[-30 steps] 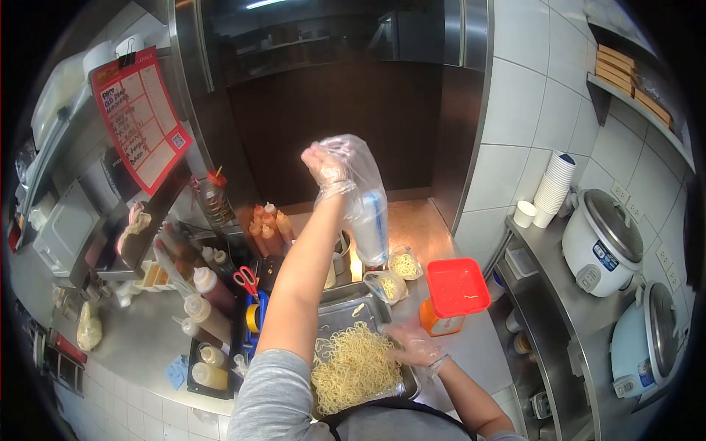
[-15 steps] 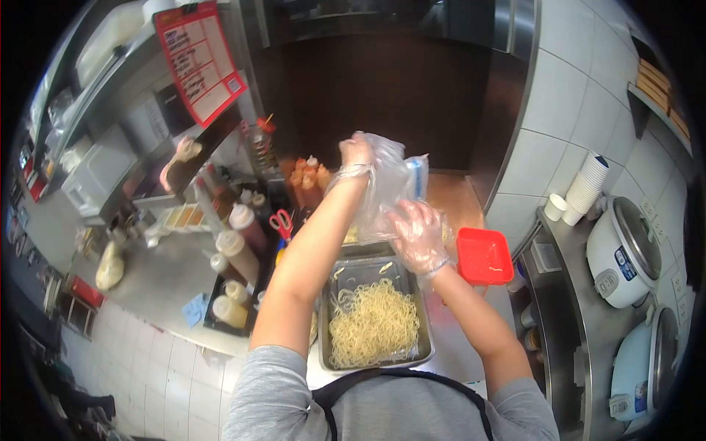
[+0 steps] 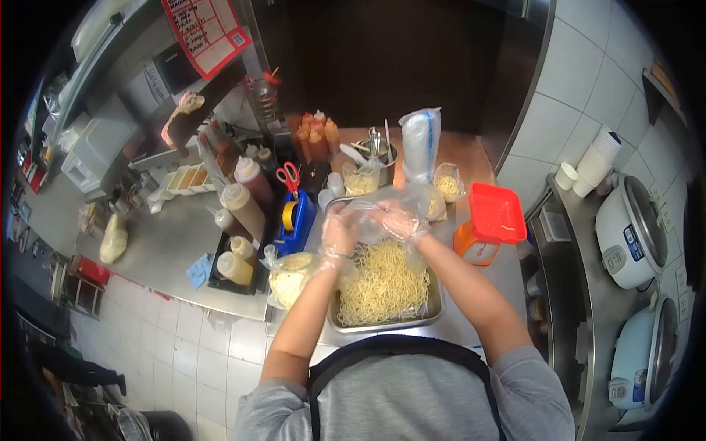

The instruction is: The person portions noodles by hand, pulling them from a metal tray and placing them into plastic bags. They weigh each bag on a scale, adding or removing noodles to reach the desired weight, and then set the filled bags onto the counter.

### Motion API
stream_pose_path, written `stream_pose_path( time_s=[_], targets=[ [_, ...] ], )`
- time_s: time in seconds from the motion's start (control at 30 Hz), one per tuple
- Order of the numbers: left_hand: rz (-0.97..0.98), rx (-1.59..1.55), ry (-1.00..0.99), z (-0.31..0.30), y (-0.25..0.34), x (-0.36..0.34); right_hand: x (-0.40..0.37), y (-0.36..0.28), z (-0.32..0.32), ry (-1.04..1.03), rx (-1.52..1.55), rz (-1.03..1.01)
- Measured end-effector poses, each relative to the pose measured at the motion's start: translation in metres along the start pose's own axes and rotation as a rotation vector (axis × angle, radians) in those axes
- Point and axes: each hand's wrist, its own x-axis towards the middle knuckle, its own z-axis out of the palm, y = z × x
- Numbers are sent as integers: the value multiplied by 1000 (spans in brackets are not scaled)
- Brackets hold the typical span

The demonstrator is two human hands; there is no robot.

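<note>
Close the partly curled, clear-gloved fingers of the left hand (image 3: 340, 235) and right hand (image 3: 401, 219) on opposite sides of a thin, clear plastic bag (image 3: 369, 229), as shown; cannot tell the exact pinch of each fingertip. Spread the film evenly, separating layers without overstretching the edge. Hold the bag over the pale yellow noodles (image 3: 384, 283), just below the fingers in a rectangular metal tray (image 3: 437, 300). Locate the tall, blue-striped plastic packet (image 3: 420, 147) beyond the right fingers. Avoid bumping the red plastic container (image 3: 494, 209) and orange scale (image 3: 478, 250) to their right.
</note>
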Motion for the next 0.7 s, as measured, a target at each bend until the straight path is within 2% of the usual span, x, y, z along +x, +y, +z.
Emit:
stream_pose_path(
  time_s=[0.07, 0.1, 0.2, 0.23, 0.33, 0.4, 0.5, 0.6, 0.7],
  targets=[
    [2, 42, -68, -6, -32, 4, 9, 13, -1, -59, -209, -58],
    [119, 116, -110, -10, -49, 5, 14, 24, -1, -84, -314, -92],
    [136, 148, -143, -26, -58, 10, 17, 95, 20, -25, 107, -142],
    [219, 227, -145, -28, -66, 11, 2, 66, -1, -256, -155, 185],
    [243, 289, -148, -27, -72, 21, -14, 112, 38, -248, -613, 209],
    [182, 388, -262, -35, -46, 28, -47, 71, 63, -299, -851, 170],
    [172, 477, -402, -20, -30, 36, -70, 48, 95, -238, -1007, 32],
    [228, 534, -454, 1, -28, 40, -60, 74, 102, -283, -653, 57],
    [280, 557, -488, 7, -23, 48, -59, 83, 77, -194, -112, 242]
  ],
)
